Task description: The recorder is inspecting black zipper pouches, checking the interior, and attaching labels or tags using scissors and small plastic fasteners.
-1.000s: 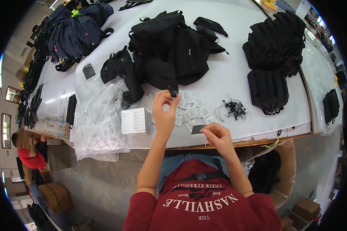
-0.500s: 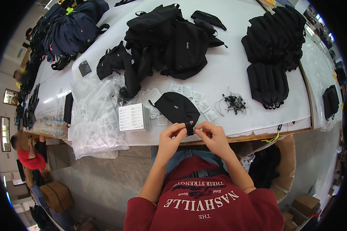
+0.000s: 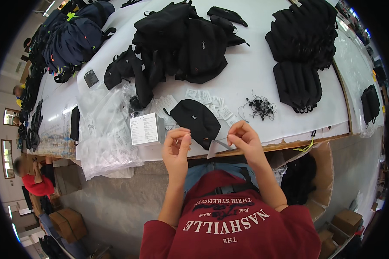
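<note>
A black fabric pouch (image 3: 195, 121) with a small light mark lies near the table's front edge, in front of me. My left hand (image 3: 176, 149) is raised just left of its lower end, thumb and fingertips pinched together; whatever they grip is too small to make out. To the right of the pouch, my right hand (image 3: 246, 140) pinches a thin pale strip (image 3: 223, 144) that reaches toward the pouch's lower end. Neither hand grasps the pouch body. Just behind the pouch, printed white tags (image 3: 205, 97) are scattered. A stack of printed white cards (image 3: 145, 129) stands to its left.
Black bags (image 3: 203, 52) are heaped at the back, with a tangle of black strings (image 3: 261, 108) to the right. Folded black pouches (image 3: 297, 86) are lined up farther right. Clear plastic bags (image 3: 106, 151) hang over the front edge at left. An open carton (image 3: 322, 181) stands below.
My hands have separated and let go of the pouch's lower end, the left moving left and the right moving right. A thin pale strip now shows at my right fingers.
</note>
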{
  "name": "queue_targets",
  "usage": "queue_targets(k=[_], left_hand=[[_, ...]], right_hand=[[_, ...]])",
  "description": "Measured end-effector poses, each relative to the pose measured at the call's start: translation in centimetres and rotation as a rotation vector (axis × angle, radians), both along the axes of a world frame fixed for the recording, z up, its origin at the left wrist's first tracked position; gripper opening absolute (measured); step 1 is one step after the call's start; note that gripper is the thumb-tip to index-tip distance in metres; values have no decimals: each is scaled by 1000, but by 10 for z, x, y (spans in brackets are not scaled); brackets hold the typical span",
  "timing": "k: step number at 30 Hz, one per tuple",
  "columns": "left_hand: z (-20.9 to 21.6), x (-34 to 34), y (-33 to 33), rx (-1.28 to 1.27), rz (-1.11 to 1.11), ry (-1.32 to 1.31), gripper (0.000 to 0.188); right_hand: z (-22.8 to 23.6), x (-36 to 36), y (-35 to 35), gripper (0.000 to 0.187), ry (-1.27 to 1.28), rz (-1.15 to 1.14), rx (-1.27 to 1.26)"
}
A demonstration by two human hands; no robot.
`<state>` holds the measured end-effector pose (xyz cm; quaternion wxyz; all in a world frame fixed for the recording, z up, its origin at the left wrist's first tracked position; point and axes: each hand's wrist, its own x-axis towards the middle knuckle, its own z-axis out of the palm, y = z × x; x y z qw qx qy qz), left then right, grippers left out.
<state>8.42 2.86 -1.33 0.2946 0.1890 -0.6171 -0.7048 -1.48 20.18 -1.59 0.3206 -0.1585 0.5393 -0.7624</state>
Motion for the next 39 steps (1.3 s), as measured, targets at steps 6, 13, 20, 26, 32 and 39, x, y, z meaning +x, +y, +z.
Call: queue_targets(k=[6, 13, 20, 26, 32, 39], left_hand=[[15, 0, 10, 180, -216, -25, 5], [27, 0, 22, 6, -386, -171, 5], [21, 2, 27, 10, -534, -200, 8], [21, 3, 24, 76, -408, -179, 10], [17, 6, 17, 114, -411, -134, 10], [15, 5, 16, 125, -384, -133, 9]], right_hand=[[8, -2, 2, 11, 4, -17, -86], [14, 9, -2, 16, -55, 29, -78], [15, 17, -6, 20, -7, 68, -134], [2, 7, -5, 11, 322, -20, 175], [1, 6, 0, 14, 670, 234, 547], [-12, 13, -1, 15, 759, 227, 519]])
